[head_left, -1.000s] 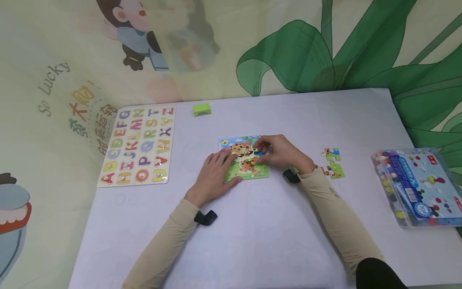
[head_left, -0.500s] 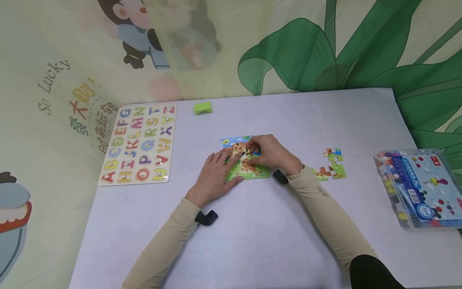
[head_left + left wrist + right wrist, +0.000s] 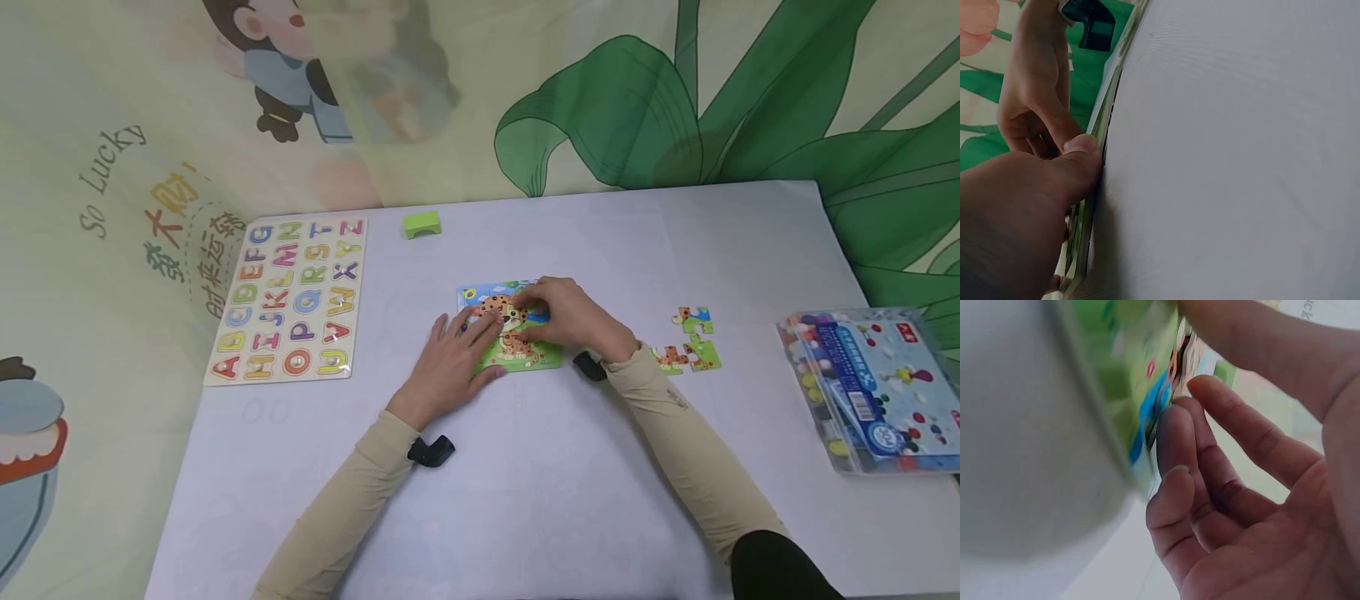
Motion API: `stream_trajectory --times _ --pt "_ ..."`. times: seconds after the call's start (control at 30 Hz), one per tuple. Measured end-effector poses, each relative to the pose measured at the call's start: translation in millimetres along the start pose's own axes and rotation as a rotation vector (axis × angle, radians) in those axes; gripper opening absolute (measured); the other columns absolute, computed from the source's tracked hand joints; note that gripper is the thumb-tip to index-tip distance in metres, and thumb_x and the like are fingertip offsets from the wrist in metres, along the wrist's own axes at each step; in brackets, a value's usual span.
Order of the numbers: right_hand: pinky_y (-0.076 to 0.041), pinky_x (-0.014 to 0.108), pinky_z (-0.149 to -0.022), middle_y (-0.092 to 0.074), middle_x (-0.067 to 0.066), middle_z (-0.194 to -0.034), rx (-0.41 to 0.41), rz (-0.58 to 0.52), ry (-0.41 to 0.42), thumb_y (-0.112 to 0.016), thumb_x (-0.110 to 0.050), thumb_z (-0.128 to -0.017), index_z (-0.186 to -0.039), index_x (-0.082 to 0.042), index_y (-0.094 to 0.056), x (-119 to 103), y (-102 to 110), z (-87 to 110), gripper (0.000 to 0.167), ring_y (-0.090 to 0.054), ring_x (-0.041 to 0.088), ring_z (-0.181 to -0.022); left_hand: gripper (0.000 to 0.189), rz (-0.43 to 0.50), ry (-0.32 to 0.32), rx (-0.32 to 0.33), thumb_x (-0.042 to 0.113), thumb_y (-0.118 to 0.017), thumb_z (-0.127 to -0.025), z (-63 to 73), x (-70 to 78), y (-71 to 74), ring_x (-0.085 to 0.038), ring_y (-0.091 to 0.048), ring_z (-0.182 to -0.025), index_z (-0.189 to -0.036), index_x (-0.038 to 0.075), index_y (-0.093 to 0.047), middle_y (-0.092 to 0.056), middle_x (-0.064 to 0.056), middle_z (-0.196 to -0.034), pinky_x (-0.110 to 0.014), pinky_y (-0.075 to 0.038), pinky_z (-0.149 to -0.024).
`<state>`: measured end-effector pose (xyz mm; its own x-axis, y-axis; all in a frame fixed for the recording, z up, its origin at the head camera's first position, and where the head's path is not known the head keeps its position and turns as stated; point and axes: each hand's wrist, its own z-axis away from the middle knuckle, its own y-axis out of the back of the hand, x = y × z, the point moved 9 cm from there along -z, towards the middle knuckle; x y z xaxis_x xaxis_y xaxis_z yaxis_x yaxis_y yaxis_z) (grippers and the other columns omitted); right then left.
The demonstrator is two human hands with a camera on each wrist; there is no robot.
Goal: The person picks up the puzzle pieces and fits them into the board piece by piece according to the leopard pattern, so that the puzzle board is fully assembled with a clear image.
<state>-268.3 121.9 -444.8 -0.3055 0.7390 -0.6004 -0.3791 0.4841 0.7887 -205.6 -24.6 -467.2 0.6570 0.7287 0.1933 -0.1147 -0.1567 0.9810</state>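
Observation:
A jigsaw puzzle (image 3: 532,358) with a spotted leopard on a green and blue ground lies mid-table, partly covered by both hands. My left hand (image 3: 442,358) rests spread over its left side, thumb at the near edge; the left wrist view shows that thumb against the puzzle's rim. From the right, my right hand (image 3: 576,317) pinches a puzzle piece (image 3: 513,317) between thumb and fingertips over the leopard's face. In the right wrist view the right thumb and curled fingers (image 3: 1175,437) are close against the puzzle's surface, and the piece is mostly hidden.
Several loose puzzle pieces (image 3: 701,352) lie to the right, partly behind the right sleeve. A clear box (image 3: 885,392) with a blue label stands farther right. An alphabet board (image 3: 283,300) lies at left, and a green block (image 3: 422,224) near the back edge.
My right hand has moved left across the puzzle, then slightly back right, with its fingertips over the leopard's face. The left hand stays spread on the puzzle, its fingers shifting slightly.

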Motion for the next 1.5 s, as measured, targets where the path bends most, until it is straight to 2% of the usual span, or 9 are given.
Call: stream_trajectory --times 0.2,0.43,0.67,0.93,1.07,1.23,1.33,1.5 --pt "-0.056 0.044 -0.089 -0.075 0.012 -0.112 0.067 -0.011 -0.051 -0.090 -0.019 -0.086 -0.120 -0.003 -0.077 29 24 17.2 0.040 -0.067 0.027 -0.098 0.063 0.000 -0.012 -0.014 0.052 -0.056 -0.108 -2.0 4.0 1.5 -0.041 -0.033 -0.157 -0.163 0.023 -0.044 -0.037 -0.004 -0.172 -0.069 -0.033 -0.121" --pt "-0.051 0.042 -0.086 -0.075 0.016 -0.117 0.153 -0.026 -0.156 -0.086 -0.017 -0.090 -0.123 -0.001 -0.075 70 59 51.4 0.038 -0.066 0.031 -0.101 0.062 0.036 -0.024 -0.028 0.047 -0.056 -0.108 -3.1 8.7 2.2 -0.039 -0.025 -0.162 -0.162 0.017 -0.046 -0.035 -0.007 -0.173 -0.063 -0.023 -0.130" --pt "-0.049 0.035 -0.079 -0.076 0.019 -0.117 0.228 0.009 -0.255 -0.085 -0.019 -0.092 -0.124 -0.001 -0.075 106 88 91.3 0.038 -0.067 0.033 -0.102 0.064 0.090 -0.025 -0.033 0.043 -0.055 -0.110 -1.6 10.6 -3.8 -0.036 -0.027 -0.162 -0.164 0.011 -0.042 -0.034 -0.011 -0.173 -0.057 -0.025 -0.131" --pt "-0.049 0.038 -0.080 -0.074 0.021 -0.117 0.244 0.010 -0.374 -0.080 -0.029 -0.097 -0.128 -0.001 -0.073 139 101 126.5 0.043 -0.066 0.035 -0.105 0.069 0.141 -0.026 -0.016 0.042 -0.059 -0.109 -0.8 6.6 -3.9 -0.037 -0.029 -0.161 -0.165 0.010 -0.038 -0.032 -0.015 -0.172 -0.056 -0.025 -0.131" --pt "-0.048 0.034 -0.076 -0.075 0.022 -0.113 0.264 0.017 -0.385 -0.079 -0.029 -0.097 -0.127 0.000 -0.073 147 104 138.3 0.042 -0.067 0.036 -0.103 0.073 0.148 -0.016 -0.022 0.044 -0.060 -0.108 -1.4 3.3 -5.4 -0.035 -0.028 -0.161 -0.167 0.009 -0.034 -0.028 -0.015 -0.173 -0.052 -0.025 -0.132" --pt "-0.046 0.026 -0.072 -0.075 0.023 -0.110 0.293 0.029 -0.406 -0.080 -0.028 -0.097 -0.126 0.001 -0.073 159 108 152.7 0.042 -0.068 0.038 -0.102 0.067 0.159 -0.033 -0.023 0.043 -0.057 -0.109 -3.0 4.8 -5.1 -0.036 -0.025 -0.163 -0.165 0.012 -0.038 -0.033 -0.014 -0.172 -0.053 -0.026 -0.132" --pt "-0.048 0.030 -0.076 -0.074 0.024 -0.113 0.289 0.032 -0.427 -0.079 -0.030 -0.097 -0.127 0.000 -0.072 165 110 158.5 0.044 -0.067 0.038 -0.105 0.065 0.160 -0.038 -0.019 0.042 -0.057 -0.109 -3.0 5.5 -4.6 -0.036 -0.024 -0.163 -0.165 0.014 -0.040 -0.035 -0.013 -0.171 -0.055 -0.026 -0.131" --pt "-0.052 0.055 -0.092 -0.065 0.030 -0.129 0.213 0.039 -0.452 -0.078 -0.030 -0.098 -0.135 0.002 -0.067 174 111 163.5 0.049 -0.059 0.045 -0.117 0.065 0.144 -0.030 -0.004 0.041 -0.059 -0.108 -0.8 4.9 -1.7 -0.036 -0.026 -0.162 -0.165 0.015 -0.041 -0.039 -0.013 -0.169 -0.056 -0.027 -0.130"
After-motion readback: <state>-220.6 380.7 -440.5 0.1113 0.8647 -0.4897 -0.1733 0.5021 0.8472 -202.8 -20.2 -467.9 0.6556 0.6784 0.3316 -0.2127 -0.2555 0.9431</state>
